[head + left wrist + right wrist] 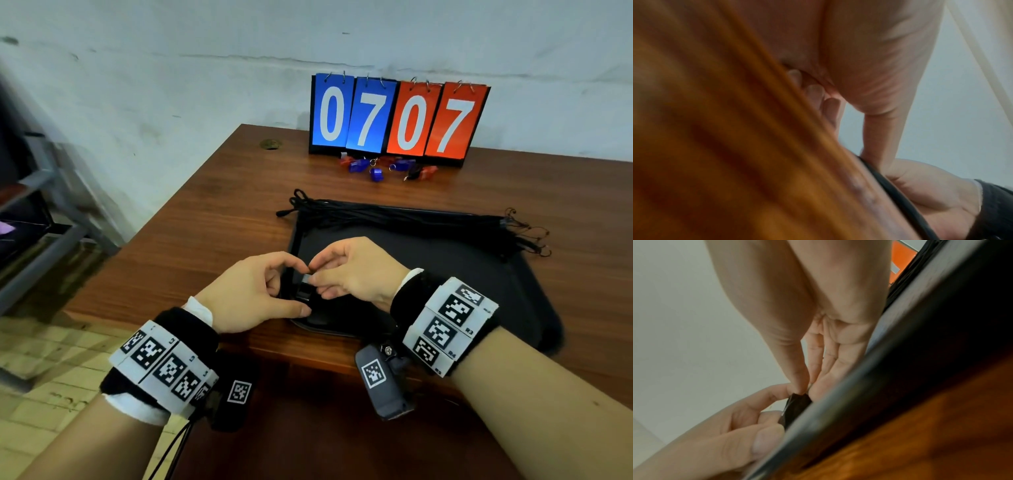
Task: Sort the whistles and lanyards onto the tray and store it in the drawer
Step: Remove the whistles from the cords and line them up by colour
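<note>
Both pinching, left hand and right hand are clamping a black whistle; best easing it flat onto the tray.

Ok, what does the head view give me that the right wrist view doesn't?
Only head: blue and red plastic whistles loose on the brown wooden table by the flip-card scoreboard, and black cord lanyards bundled across the far edge of the flat black tray. Only right wrist: the pinch itself, fingers and thumb on a small black faceted piece at the tray rim. Both: the left hand and right hand gripping there, the tray rim, one red scoreboard card.
</note>
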